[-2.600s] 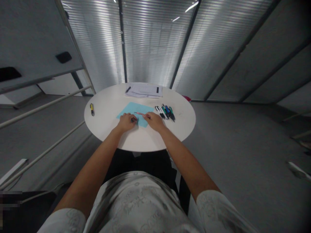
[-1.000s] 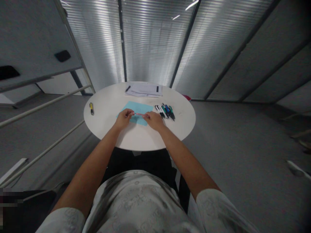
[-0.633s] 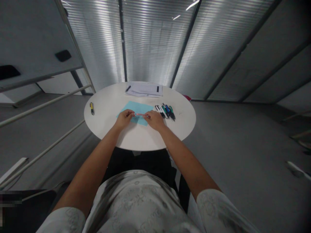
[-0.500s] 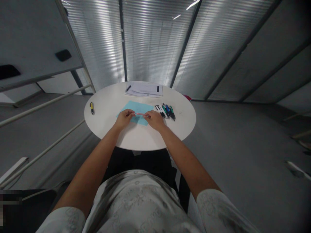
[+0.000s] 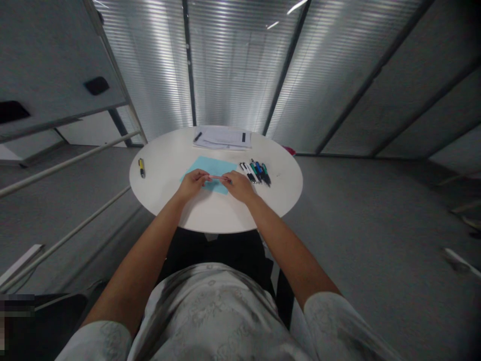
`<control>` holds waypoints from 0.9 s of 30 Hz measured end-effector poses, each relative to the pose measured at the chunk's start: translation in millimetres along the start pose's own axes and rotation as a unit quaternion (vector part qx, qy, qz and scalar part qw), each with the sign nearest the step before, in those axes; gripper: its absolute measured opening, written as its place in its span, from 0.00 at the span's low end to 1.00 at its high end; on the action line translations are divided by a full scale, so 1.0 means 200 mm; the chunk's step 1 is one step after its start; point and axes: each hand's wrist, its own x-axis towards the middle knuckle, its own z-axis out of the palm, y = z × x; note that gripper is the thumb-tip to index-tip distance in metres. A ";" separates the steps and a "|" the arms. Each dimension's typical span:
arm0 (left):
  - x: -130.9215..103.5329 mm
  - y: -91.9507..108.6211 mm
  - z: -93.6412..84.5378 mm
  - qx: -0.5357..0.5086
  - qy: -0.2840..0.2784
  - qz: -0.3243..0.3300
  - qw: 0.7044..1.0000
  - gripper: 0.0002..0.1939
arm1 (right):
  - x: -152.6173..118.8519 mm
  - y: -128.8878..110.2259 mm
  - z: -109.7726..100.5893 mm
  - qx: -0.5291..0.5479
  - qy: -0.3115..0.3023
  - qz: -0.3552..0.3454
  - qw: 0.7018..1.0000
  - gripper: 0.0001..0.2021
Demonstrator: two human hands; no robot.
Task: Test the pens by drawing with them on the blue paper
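Over a blue sheet (image 5: 214, 163) on the round white counter (image 5: 161, 195), the left hand (image 5: 193, 183) pinches one end of a slim pink pen (image 5: 217, 177) and the right hand (image 5: 238, 186) grips the other. A row of pens (image 5: 257, 173) lies just right of the sheet, papers (image 5: 221, 139) at the far edge, a yellow-and-black pen (image 5: 142, 168) well off left. Ridged, light-streaked panels (image 5: 229, 70) rise behind, above grey floor (image 5: 356, 225).

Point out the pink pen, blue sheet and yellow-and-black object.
Pink pen (image 5: 217, 177), head view: its exposed barrel.
Blue sheet (image 5: 215, 166), head view: its far, uncovered part.
Yellow-and-black object (image 5: 141, 165), head view: its yellow part.
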 end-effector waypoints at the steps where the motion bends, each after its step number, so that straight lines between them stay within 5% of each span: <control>1: 0.00 0.00 0.00 -0.001 -0.003 0.000 1.000 0.13 | 0.00 0.00 0.00 0.014 -0.001 -0.002 1.000 0.14; 8: 0.01 -0.02 0.00 -0.049 -0.006 -0.002 0.999 0.13 | -0.01 0.01 0.00 0.082 -0.008 0.018 0.996 0.11; 18: 0.00 -0.01 0.00 -0.035 -0.027 0.007 0.999 0.12 | -0.01 0.01 -0.01 0.021 -0.024 -0.024 0.999 0.18; 27: 0.01 -0.04 0.00 -0.053 -0.029 0.004 0.998 0.13 | -0.01 -0.02 -0.01 0.029 -0.030 -0.012 0.999 0.13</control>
